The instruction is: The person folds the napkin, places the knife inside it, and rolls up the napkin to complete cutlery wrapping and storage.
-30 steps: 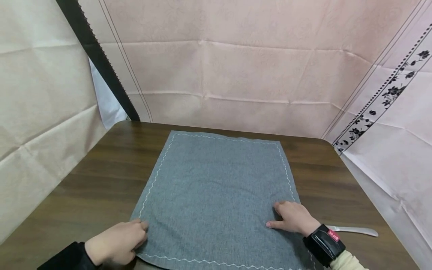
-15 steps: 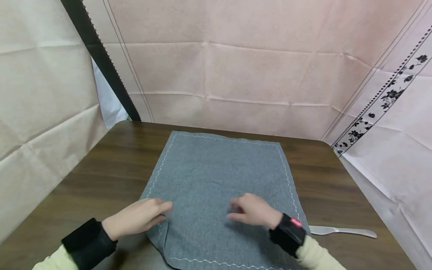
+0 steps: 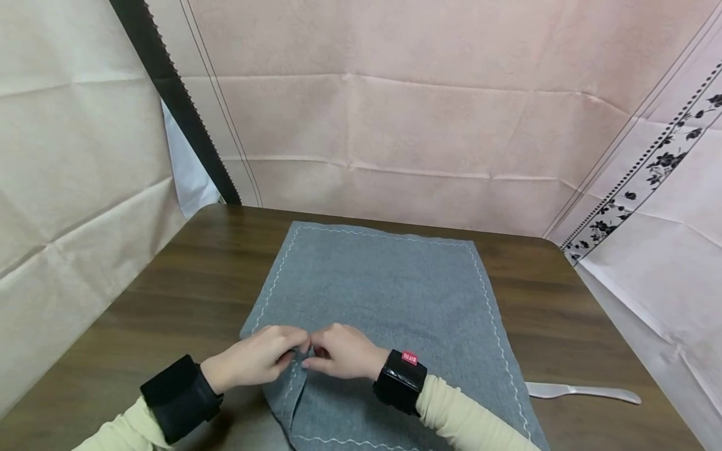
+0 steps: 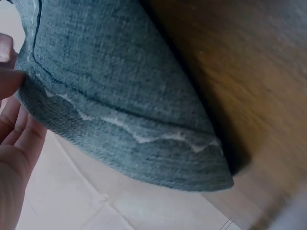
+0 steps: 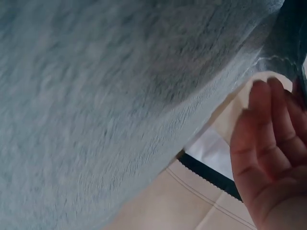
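Observation:
A grey-blue cloth (image 3: 389,282) with white wavy stitching near its edges lies spread on the table. My left hand (image 3: 256,356) pinches its left edge, which is lifted off the wood. In the left wrist view, thumb and fingers (image 4: 10,82) hold the raised border, and the stitched hem hangs across the picture. My right hand (image 3: 345,352) meets the left at this same edge, its thumb and bent forefinger gripping the cloth beside the left fingertips. The right wrist view has its other fingers (image 5: 271,134) curled under the raised cloth, with the forefinger partly cut off.
A table knife (image 3: 583,391) lies right of the cloth, its blade tip close to the cloth's right edge. Dark wooden tabletop (image 3: 169,300) surrounds the cloth. Pale creased sheets (image 3: 417,125) hang behind and at both sides of the table.
My left hand has moved inward and up from the lower left corner, bringing the cloth's left edge along. My right hand has crossed leftward from the right side to join it.

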`<state>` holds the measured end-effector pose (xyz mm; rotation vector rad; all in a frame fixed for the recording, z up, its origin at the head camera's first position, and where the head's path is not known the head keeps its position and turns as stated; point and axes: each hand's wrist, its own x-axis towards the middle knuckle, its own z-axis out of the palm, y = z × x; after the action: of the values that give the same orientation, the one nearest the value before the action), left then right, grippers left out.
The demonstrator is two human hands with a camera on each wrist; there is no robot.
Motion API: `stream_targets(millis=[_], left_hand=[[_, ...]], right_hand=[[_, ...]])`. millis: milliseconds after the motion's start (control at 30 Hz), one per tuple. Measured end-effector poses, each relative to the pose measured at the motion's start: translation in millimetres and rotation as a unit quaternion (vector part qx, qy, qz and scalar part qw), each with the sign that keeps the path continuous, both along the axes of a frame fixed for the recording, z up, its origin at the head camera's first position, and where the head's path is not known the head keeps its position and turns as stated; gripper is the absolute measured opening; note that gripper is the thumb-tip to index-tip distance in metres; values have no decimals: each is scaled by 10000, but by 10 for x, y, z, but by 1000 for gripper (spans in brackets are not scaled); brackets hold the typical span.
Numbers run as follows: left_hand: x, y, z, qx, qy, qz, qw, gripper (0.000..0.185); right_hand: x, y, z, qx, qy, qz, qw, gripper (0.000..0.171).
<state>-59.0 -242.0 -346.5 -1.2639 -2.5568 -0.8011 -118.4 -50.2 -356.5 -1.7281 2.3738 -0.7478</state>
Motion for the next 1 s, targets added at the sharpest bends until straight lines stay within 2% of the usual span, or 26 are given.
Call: stream_targets(millis=[167,267,367,500,700,867,1000], left_hand=[[-13,35,-16,170,459,22,9988,35],[-10,41,-6,-53,719,214,9972,27],[5,47,-1,-487,813,564,9939,23],[27,72,-19,-984,630,848,9895,24],[48,116,-47,-1432,373,862,9852,25],[73,103,-82,-1955,130,787,9775,26],[84,104,-83,-2134,-108,818,9735,31]], right_hand=[[-7,4,-27,-552,209,-75,9982,9],[-47,29,-22,-900,502,-319,9942,21],[-113,62,-20,-1233,816,-764,9861,30],[-199,137,-29,-1370,867,-1366,9773,28],[-316,261,-35,-1077,967,-2131,9662,15],[-412,351,-50,-979,854,-2512,9592,6],[-475,414,-58,-1085,652,-2696,9546,5]])
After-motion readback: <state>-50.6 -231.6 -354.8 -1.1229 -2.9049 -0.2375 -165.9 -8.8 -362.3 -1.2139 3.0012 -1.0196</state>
